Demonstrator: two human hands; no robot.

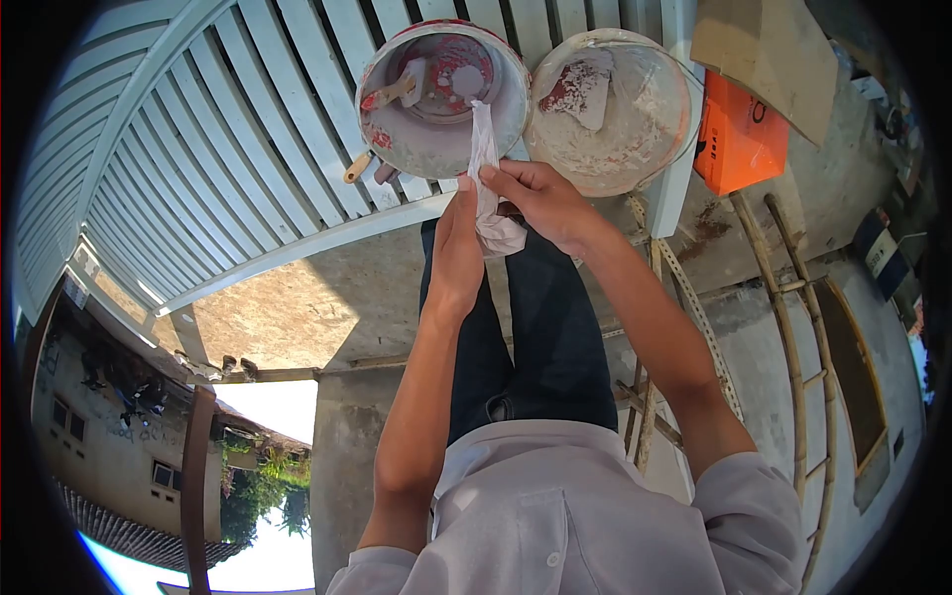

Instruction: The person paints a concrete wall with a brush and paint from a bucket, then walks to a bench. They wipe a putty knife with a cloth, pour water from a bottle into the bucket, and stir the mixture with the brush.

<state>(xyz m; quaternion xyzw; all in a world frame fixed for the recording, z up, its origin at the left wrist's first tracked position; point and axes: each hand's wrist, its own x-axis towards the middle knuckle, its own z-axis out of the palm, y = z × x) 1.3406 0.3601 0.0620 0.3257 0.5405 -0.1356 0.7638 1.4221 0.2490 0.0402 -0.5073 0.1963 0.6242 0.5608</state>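
Note:
A thin whitish cloth or plastic piece (485, 149) hangs twisted between my two hands, its top end close to the rim of the left bucket. My left hand (459, 243) pinches its left side, fingers closed. From the right, my right hand (543, 201) grips the same piece between thumb and fingers. Just beyond them stands a bucket (407, 147) with grey and red residue, a brush (392, 92) inside it. Beside it is a second, whitish bucket (635, 164) holding a residue-covered scraper (583, 91).
White slats (268, 109) form the surface under the buckets. A wooden handle (358, 167) lies by the left bucket. To the right are an orange box (739, 139), a cardboard piece (769, 50) and a bamboo ladder (783, 317).

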